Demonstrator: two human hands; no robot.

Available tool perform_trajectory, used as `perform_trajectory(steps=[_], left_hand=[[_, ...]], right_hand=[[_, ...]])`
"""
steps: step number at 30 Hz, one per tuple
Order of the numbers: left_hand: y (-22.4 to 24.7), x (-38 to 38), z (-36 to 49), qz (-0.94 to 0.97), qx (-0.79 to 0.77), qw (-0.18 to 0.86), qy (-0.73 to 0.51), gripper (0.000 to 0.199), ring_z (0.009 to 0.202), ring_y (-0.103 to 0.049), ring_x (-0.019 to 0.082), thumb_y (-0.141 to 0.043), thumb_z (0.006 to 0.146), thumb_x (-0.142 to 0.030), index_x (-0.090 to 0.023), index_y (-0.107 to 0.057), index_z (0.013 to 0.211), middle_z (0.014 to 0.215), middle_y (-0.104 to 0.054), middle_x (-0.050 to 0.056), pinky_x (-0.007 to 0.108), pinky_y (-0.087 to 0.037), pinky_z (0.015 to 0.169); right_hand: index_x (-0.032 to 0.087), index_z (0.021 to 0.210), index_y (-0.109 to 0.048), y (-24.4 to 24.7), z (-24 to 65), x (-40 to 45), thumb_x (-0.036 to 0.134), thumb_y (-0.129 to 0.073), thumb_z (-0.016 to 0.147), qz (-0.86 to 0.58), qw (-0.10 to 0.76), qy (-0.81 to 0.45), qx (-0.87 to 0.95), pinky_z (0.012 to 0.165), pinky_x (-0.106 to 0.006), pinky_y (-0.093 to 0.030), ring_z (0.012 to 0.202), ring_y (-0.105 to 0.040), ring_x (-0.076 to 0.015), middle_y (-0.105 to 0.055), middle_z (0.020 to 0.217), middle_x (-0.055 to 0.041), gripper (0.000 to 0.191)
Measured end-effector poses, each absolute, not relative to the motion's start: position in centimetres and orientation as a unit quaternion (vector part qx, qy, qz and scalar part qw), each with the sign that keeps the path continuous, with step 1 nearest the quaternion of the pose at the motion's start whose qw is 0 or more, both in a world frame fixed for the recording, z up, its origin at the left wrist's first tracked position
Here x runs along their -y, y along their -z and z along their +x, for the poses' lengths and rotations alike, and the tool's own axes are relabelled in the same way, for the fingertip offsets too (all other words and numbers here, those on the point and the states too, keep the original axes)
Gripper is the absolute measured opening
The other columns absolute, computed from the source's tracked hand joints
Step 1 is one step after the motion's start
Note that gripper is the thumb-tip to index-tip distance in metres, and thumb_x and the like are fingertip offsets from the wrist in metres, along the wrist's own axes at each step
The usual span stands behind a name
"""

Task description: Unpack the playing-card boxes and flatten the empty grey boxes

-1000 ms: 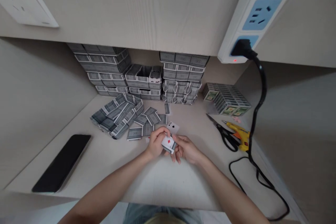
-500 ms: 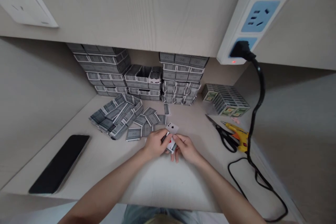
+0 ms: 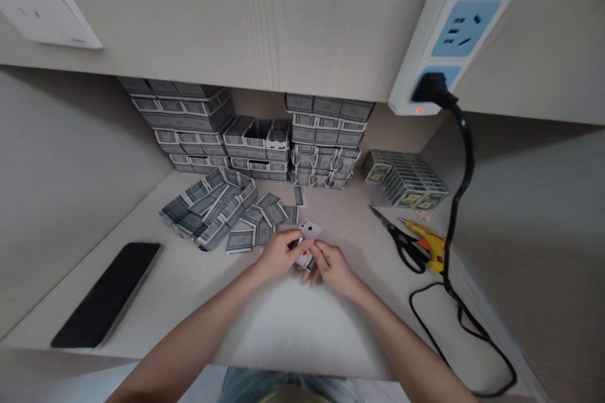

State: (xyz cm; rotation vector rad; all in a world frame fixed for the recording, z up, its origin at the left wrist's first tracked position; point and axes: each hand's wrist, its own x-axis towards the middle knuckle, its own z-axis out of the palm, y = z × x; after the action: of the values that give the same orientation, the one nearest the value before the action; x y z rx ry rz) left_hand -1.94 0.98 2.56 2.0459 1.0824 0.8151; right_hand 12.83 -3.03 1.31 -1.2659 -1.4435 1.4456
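Observation:
Near the middle of the desk, my left hand [image 3: 280, 254] is closed on a playing card [image 3: 305, 258] with a red mark, its thumb over the card's upper part. My right hand [image 3: 333, 266] is closed at the right edge of the same card, fingertips pinched together by the left thumb. Just beyond the fingers a spade card [image 3: 309, 227] shows its face. Loose cards [image 3: 271, 213] lie face down ahead and to the left. Beside them sits a low tray-like shape [image 3: 230, 211] made of cards, with more cards inside.
Stacked card structures [image 3: 326, 132] stand at the back. Card packs [image 3: 411, 179] sit at the back right. Scissors [image 3: 407, 250], a yellow glue gun [image 3: 432, 245] and a black cable [image 3: 454, 220] are on the right. A black phone-like object [image 3: 108, 295] lies at left.
My right fingers have moved slightly up and closer to the left thumb. The card in my hands has shifted a little, showing its red mark more clearly.

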Motion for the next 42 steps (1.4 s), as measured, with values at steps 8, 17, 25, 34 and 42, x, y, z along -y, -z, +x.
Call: perform_trajectory(steps=[8, 17, 25, 34, 42], left_hand=[[-2.0, -0.9, -1.6, 0.749, -0.400, 0.413, -0.330, 0.036, 0.047, -0.037, 0.007, -0.043, 0.081, -0.039, -0.015, -0.044, 0.055, 0.048, -0.039, -0.005, 0.018, -0.028, 0.044], [-1.8, -0.5, -1.1, 0.633, -0.414, 0.554, -0.347, 0.040, 0.038, -0.040, 0.006, -0.043, 0.078, -0.048, -0.015, -0.042, 0.055, 0.043, -0.042, -0.005, 0.018, -0.029, 0.037], [-1.8, -0.6, -0.8, 0.502, -0.391, 0.700, -0.325, 0.039, 0.030, -0.040, 0.009, -0.044, 0.076, -0.052, -0.017, -0.043, 0.059, 0.040, -0.045, -0.005, 0.020, -0.026, 0.030], [-1.3, -0.9, -1.1, 0.731, -0.432, 0.418, -0.324, 0.043, 0.045, -0.030, 0.006, -0.040, 0.079, -0.044, -0.015, -0.037, 0.048, 0.046, -0.031, -0.005, 0.019, -0.023, 0.041], [-1.2, -0.7, -1.1, 0.744, -0.489, 0.303, -0.341, 0.042, 0.046, -0.033, 0.007, -0.038, 0.081, -0.041, -0.016, -0.040, 0.048, 0.044, -0.034, -0.005, 0.019, -0.025, 0.043]], right_hand=[[0.018, 0.085, -0.051, -1.8, 13.3, 2.8, 0.048, -0.040, 0.080, -0.443, 0.357, -0.606, 0.556, 0.034, -0.021, -0.045, 0.043, -0.060, -0.0129, -0.062, 0.064, 0.0001, 0.033], [0.017, 0.079, -0.052, -2.1, 13.3, 2.8, 0.049, -0.046, 0.077, -0.384, 0.364, -0.678, 0.510, 0.037, -0.024, -0.046, 0.047, -0.061, -0.0160, -0.062, 0.062, -0.0006, 0.032], [0.016, 0.075, -0.055, -2.5, 13.1, 2.9, 0.052, -0.047, 0.076, -0.362, 0.382, -0.679, 0.512, 0.046, -0.027, -0.047, 0.049, -0.059, -0.0146, -0.061, 0.061, -0.0014, 0.037], [0.016, 0.059, -0.050, -0.7, 13.1, 2.1, 0.047, -0.051, 0.074, -0.456, 0.431, -0.561, 0.540, 0.045, -0.020, -0.036, 0.048, -0.042, -0.0082, -0.046, 0.053, 0.0039, 0.034], [0.018, 0.066, -0.049, -0.4, 12.7, 2.0, 0.048, -0.052, 0.073, -0.504, 0.452, -0.535, 0.505, 0.034, -0.020, -0.033, 0.035, -0.042, -0.0078, -0.047, 0.046, 0.0061, 0.032]])
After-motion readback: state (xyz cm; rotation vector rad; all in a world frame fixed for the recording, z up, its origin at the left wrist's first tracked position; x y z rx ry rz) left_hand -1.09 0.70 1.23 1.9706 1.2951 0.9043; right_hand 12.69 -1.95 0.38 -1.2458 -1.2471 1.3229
